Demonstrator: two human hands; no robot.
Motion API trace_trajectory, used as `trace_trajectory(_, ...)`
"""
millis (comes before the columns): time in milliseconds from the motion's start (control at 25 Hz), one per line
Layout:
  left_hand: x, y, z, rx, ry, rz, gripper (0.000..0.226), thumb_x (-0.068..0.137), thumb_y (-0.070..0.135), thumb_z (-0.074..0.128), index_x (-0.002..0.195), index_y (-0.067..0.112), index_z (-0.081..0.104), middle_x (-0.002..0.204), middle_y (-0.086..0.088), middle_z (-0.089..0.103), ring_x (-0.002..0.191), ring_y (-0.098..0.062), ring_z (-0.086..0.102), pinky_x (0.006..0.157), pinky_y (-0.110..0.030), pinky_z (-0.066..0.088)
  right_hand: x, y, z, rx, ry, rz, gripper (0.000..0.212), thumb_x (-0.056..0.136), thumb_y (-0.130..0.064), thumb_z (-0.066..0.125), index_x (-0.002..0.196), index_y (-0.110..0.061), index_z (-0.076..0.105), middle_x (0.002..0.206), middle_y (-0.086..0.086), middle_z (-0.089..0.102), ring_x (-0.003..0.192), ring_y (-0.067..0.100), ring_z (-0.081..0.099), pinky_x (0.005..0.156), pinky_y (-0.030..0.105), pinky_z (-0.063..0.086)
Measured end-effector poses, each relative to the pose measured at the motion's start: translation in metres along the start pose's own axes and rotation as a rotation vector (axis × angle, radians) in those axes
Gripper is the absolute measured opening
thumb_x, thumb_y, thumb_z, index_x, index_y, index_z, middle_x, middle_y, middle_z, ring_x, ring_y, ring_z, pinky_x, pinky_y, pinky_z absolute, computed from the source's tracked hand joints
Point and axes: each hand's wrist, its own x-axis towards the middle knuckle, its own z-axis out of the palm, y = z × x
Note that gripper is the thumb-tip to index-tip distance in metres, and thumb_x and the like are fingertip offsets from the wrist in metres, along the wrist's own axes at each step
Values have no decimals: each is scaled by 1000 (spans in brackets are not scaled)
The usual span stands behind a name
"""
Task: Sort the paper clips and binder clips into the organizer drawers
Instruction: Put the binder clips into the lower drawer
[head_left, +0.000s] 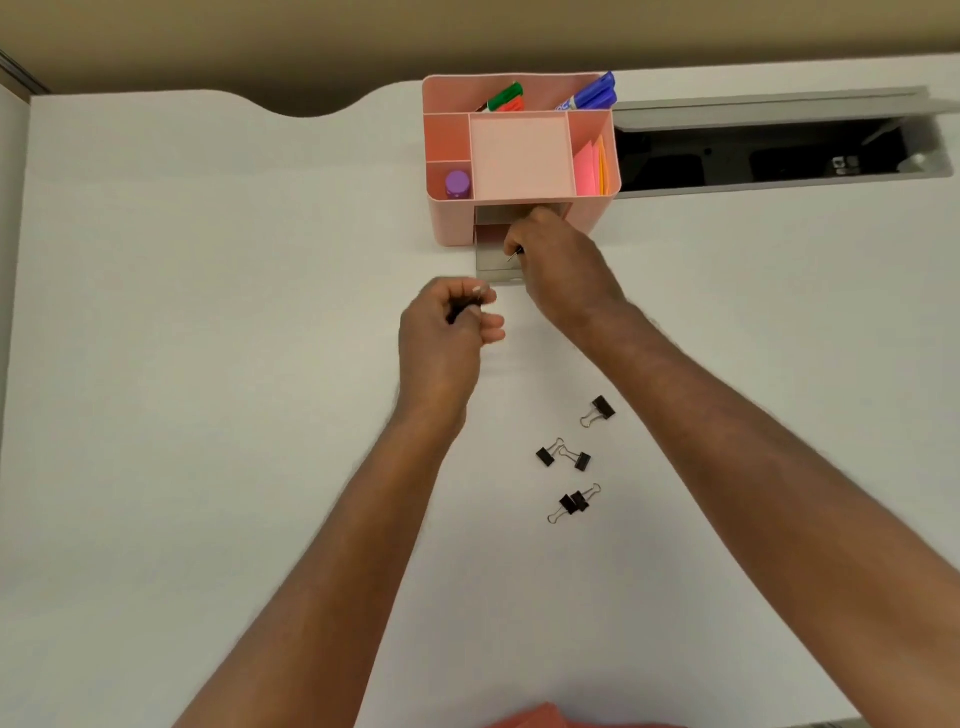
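A person's right hand (561, 260) reaches over the pulled-out clear plastic lower drawer (493, 262) of a pink plastic desk organizer (519, 156), fingers pinched narrow on a thin metal piece, probably a clip's wire handle, though too little shows to be sure. The left hand (447, 327), at about seven o'clock from the drawer, is curled around a small dark object, apparently a black binder clip.

The step in hand appears to be dropping a clip into the open drawer. Done well, the right hand should release only once the clip is squarely above the drawer's floor, clear of its front lip, so that nothing bounces out. The left hand would best wait just beside the drawer until the right moves off.

Five loose black metal binder clips (569, 460) with wire handles lie at five o'clock from the drawer, between the forearms: one alone, then two pairs lying close or touching. No paper clips can be made out.

The white desk top (208, 364) is smooth and matte. At two o'clock a grey cable hatch (769, 150) stands open, and a tan wall (208, 41) runs behind.
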Motion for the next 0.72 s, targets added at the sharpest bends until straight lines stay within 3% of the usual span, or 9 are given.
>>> trace_trajectory(200,47,18,14,567,-34,343,35,86,-11,45,96,17,65,97,2,67,86,-20,66,76,-35,59,6,2,0,-23,-3,0,19,93,-6,57,106,-16,66,109,8,64,93,28,63,78,41,58)
trace_trajectory(400,76,18,33,976,-104,523,35,86,-9,48,110,10,66,115,-11,65,99,-28,60,78,-28,43,-2,8,-5,50,4,24,29,96,-4,58,119,-17,68,124,6,66,110,27,64,91,42,57)
trace_trajectory(560,86,15,42,1093,-156,550,30,92,-6,48,114,6,65,117,-15,64,105,-32,60,80,-30,42,-22,10,-10,157,186,64,26,97,-3,60,119,-15,67,123,4,64,107,20,65,91,34,57)
trace_trajectory(720,87,14,49,1163,-103,586,22,89,-1,59,105,11,66,105,-12,68,88,-28,62,73,-35,53,-47,10,-7,210,278,76,22,95,-1,57,111,-15,65,118,1,61,102,17,63,83,36,57)
